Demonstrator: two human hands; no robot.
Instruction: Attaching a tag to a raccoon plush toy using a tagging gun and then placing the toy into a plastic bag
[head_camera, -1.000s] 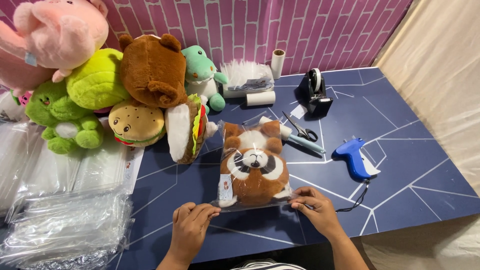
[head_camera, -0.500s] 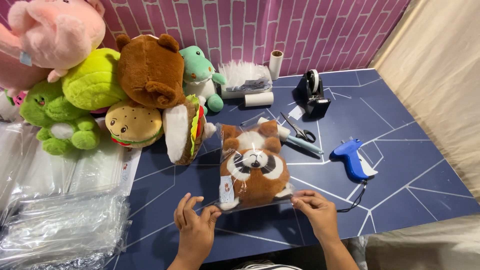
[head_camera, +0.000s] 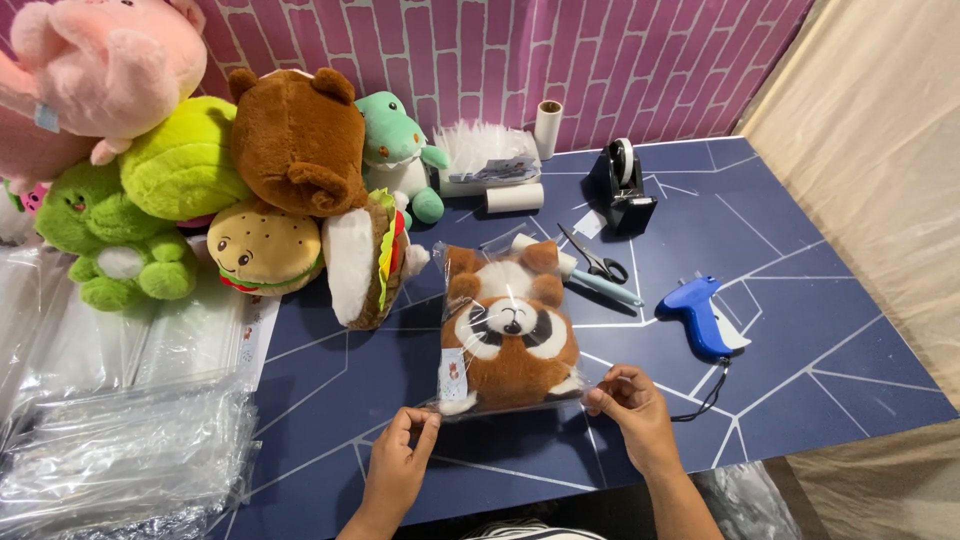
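Note:
A brown and white raccoon plush (head_camera: 508, 335) lies inside a clear plastic bag (head_camera: 470, 265) on the dark blue table (head_camera: 820, 380). My left hand (head_camera: 400, 455) pinches the bag's near left corner. My right hand (head_camera: 630, 400) pinches the bag's near right corner. Both hands hold the open end of the bag at the table's front.
A pile of plush toys (head_camera: 200, 170) sits at the back left. Stacks of clear bags (head_camera: 110, 440) lie at the left. Scissors (head_camera: 590, 258), a blue tagging gun (head_camera: 700, 315), a black tape dispenser (head_camera: 625, 185) and paper rolls (head_camera: 515, 197) lie behind and right.
Both hands have shifted slightly along the bag's near edge; the left hand moved down and its fingers closed on the corner. The bagged plush stays in place.

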